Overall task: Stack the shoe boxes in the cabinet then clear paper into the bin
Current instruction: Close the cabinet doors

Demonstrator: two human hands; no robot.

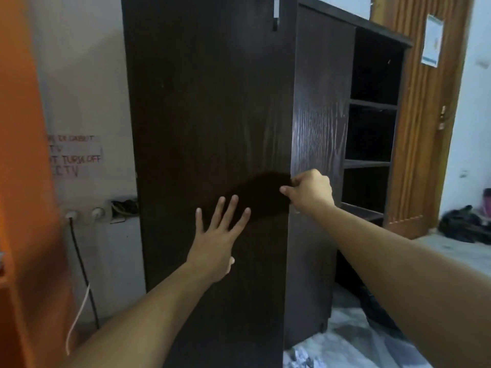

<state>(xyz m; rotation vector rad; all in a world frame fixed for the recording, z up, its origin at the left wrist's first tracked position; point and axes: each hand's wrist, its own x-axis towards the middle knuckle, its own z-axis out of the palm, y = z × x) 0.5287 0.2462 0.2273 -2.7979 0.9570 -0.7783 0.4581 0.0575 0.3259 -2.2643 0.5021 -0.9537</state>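
Item: cabinet door (212, 115), dark wood grain, filling the middle of my view from 12 o'clock down to 6. I cannot tell whether it is on its way open or shut; its free edge runs down just right of centre.

Item: right hand (310, 192), at 3 o'clock of centre, fingers curled and pinching the door's free edge.

Item: left hand (220, 235), just below centre, fingers straight and spread, palm toward the door face; it appears to press there, holding nothing.

Item: cabinet (318, 128), same dark wood, standing behind the door toward 2 o'clock, with open shelves (372, 163) stacked at 3 o'clock. No shoe boxes show on them or anywhere in view.

Item: crumpled paper (305, 359), on the floor at 5 o'clock beside the cabinet's foot. No bin in sight.

Step in hand, as I judge it: working the door, so the stacking side of the job; the paper is not yet cleared.

Next move calls for: settling the door with both hands, then turning toward 5 o'clock for the paper and locating the bin.

Outlying: white wall with sockets (85, 213) at 9 o'clock; wooden room door (425, 128) at 2 o'clock.
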